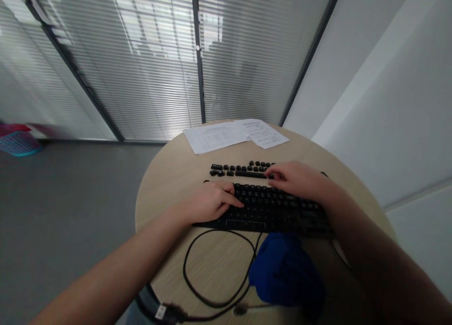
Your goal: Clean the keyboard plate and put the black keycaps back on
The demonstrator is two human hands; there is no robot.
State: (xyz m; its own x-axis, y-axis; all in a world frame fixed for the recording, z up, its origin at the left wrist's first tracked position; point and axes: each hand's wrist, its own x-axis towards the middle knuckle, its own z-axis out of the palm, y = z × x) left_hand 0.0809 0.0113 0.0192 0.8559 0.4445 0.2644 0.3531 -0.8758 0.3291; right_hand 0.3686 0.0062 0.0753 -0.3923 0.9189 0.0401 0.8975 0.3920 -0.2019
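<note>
A black keyboard lies on the round table, with part of its key field bare of keycaps. My left hand rests on its left side, one finger stretched onto the key area and the others bent, holding nothing that I see. Behind the keyboard, loose black keycaps are laid out in rows, with a long spacebar in the nearest row. At that row's right end, my right hand pinches what looks like a small black keycap; its fingers partly cover it.
Printed papers lie at the back of the table. A looped black cable and a blue cloth-like bundle are in front of the keyboard. A red and blue basket stands on the floor far left, by a glass partition with blinds.
</note>
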